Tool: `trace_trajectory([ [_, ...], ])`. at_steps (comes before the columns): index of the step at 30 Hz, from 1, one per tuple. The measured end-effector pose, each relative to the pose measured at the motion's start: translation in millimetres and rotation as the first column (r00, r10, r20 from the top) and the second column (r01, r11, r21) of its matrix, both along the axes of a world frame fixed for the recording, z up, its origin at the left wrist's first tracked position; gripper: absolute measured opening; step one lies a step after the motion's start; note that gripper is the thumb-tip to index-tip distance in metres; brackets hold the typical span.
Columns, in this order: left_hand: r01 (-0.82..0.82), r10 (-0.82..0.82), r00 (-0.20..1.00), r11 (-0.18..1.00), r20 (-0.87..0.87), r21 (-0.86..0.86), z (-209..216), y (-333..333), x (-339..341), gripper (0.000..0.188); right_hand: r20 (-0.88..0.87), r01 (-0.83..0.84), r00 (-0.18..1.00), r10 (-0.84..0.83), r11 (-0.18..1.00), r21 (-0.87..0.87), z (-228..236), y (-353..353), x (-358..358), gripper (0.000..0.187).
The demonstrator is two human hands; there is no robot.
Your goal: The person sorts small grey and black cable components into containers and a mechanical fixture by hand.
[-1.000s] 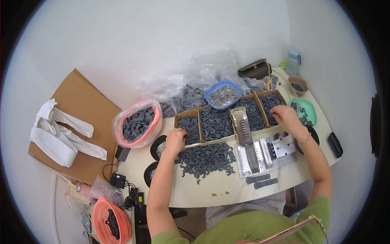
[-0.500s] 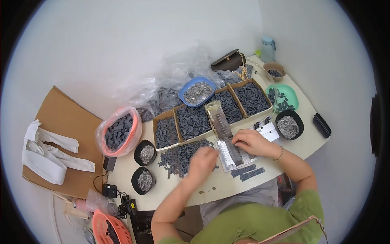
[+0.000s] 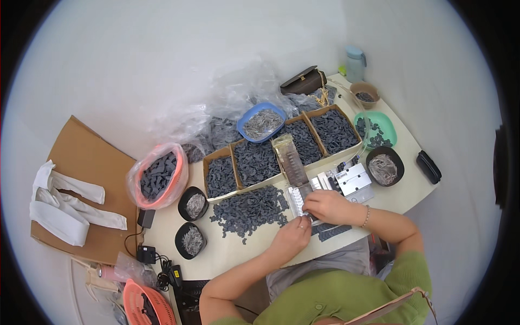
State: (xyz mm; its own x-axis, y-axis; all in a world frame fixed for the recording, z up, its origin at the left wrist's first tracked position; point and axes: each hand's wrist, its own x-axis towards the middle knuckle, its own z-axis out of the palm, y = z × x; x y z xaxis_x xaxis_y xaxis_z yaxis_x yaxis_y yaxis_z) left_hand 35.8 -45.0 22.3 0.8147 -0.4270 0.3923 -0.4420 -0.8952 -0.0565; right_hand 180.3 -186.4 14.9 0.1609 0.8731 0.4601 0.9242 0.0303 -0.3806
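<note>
My left hand (image 3: 293,238) is closed in a pinch at the near left corner of a metal fixture with a white toothed strip (image 3: 296,201). What its fingertips hold is too small to make out. My right hand (image 3: 331,208) lies over the fixture with fingers bent down and pressed together, hiding whatever is under them. The two hands nearly touch. A silvery metal block (image 3: 355,180) forms the fixture's right part. A clear ribbed plastic tray (image 3: 292,162) leans from its far end onto the boxes. Rows of dark grey pieces (image 3: 334,233) lie by my right wrist.
A loose pile of small dark pieces (image 3: 251,211) spreads to the left. Behind stands a divided cardboard box (image 3: 238,190) of dark parts, with a blue bowl (image 3: 241,125) of metal pins on it. Black bowls (image 3: 401,172) of pins and a green bowl (image 3: 391,125) stand around.
My left hand has moved right and nearer, from above the loose pile to the fixture's near corner. My right hand has shifted slightly nearer and left, uncovering more of the metal block.
</note>
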Motion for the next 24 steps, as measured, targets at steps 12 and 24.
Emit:
trace_trajectory([
  [12, -0.263, 0.252, 0.965, 0.929, -0.078, -0.262, 39.4, 96.2, 54.5, 0.021, 0.468, -0.108, 0.881, 0.063, 0.992, 0.07, 5.4, -13.0, -23.0, 0.022],
  [24, -0.305, 0.276, 0.952, 0.901, -0.135, -0.309, 44.0, 135.6, 93.8, 0.014, 0.439, 0.33, 0.845, -0.306, 0.944, 0.024, 34.5, 25.3, 104.5, 0.02],
])
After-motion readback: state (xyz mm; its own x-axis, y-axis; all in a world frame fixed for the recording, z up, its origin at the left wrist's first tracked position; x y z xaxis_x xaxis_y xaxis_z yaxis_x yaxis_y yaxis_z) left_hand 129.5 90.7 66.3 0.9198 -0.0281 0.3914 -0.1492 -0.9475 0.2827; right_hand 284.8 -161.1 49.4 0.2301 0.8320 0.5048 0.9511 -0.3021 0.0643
